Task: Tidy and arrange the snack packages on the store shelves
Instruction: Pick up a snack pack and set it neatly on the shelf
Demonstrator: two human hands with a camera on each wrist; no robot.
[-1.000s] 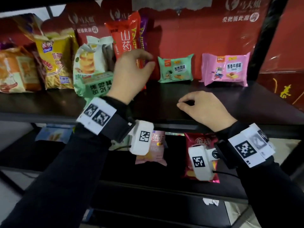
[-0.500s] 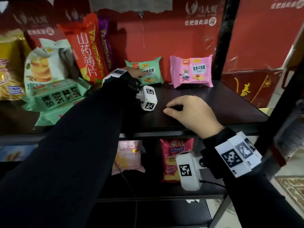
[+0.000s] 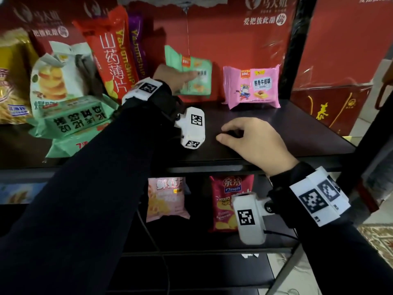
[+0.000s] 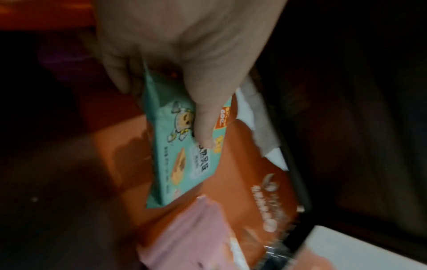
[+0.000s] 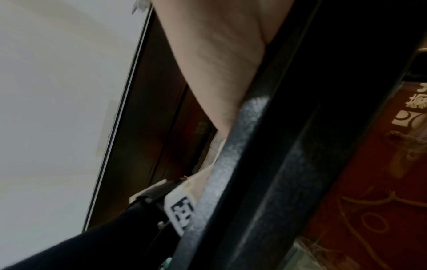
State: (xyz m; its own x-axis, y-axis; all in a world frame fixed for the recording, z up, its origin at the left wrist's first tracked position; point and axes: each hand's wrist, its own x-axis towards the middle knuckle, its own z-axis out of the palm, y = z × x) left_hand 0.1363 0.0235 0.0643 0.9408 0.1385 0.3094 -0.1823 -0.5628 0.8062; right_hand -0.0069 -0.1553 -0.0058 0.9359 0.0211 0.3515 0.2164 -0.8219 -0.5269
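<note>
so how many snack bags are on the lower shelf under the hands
2 show clearly: a pale pink bag on the left and a red chip bag beside it on the right. Arms may hide more.

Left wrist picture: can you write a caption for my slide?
A left hand pinches a small green snack packet above a pink packet.
</note>
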